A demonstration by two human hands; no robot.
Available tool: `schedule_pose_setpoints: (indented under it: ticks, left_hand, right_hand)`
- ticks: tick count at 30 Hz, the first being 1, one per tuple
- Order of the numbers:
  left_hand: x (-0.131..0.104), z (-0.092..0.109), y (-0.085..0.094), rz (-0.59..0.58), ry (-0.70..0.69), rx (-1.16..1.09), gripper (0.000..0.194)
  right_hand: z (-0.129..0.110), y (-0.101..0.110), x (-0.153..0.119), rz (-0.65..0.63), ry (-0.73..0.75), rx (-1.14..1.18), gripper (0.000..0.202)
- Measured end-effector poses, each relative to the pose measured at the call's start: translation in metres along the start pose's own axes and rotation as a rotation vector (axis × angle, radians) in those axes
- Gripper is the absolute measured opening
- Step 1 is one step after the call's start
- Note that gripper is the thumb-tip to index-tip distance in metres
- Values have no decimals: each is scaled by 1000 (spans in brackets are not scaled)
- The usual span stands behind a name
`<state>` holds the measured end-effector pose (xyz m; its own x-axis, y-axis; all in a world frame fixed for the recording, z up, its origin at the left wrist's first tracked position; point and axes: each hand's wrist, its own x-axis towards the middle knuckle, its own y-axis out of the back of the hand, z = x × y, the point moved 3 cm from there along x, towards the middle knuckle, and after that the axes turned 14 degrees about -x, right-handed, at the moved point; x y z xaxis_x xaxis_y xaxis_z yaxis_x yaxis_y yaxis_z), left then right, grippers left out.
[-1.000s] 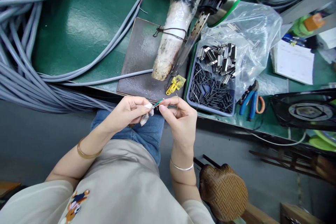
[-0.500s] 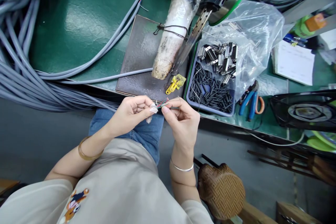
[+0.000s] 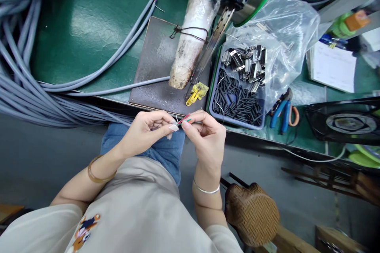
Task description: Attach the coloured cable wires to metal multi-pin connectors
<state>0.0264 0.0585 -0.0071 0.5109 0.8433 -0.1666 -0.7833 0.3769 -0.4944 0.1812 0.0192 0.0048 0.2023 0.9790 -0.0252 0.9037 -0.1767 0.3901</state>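
Just off the bench's front edge, my left hand (image 3: 154, 126) pinches the end of a grey cable (image 3: 120, 119), with white wrapping on its fingertips. Thin coloured wires (image 3: 183, 119), red and green among them, fan out of that cable end. My right hand (image 3: 204, 128) has thumb and forefinger closed on these wires, close to the left fingertips. The wire tips are partly hidden by my right fingers. Beyond the hands, a yellow tool (image 3: 194, 96) lies on a dark square board (image 3: 151, 61).
A blue tray (image 3: 237, 121) holds black tube pieces and metal connectors. Blue-handled pliers (image 3: 283, 114) lie to its right, near a black fan (image 3: 344, 120). A tape-wrapped tube (image 3: 187, 47) overhangs the board. Grey cable bundles (image 3: 50, 106) fill the left; a stool (image 3: 252, 215) stands below.
The wires between my fingers have shifted slightly, with red and green now more spread. Both hands stay nearly in place. The view has moved a little.
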Motion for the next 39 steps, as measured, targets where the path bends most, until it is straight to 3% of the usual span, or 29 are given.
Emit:
schedule_pose_setpoints:
  ticks: [5,12,23,39]
  left_hand:
    - [1,-7,5,10,54,-124,40]
    - [1,-13,20,-70,155,-235,37]
    - [1,-10,11,-29,127,-120,39]
    - [-3,-5,6,-93,-23,-11,24]
  right_hand:
    - [-4,-6,-6,122,99,-122,13]
    - [6,-20,6,-75,-117,150,23]
    - [2,-7,5,-90,-94,110,10]
    - [8,1,5,-148,-113,123,9]
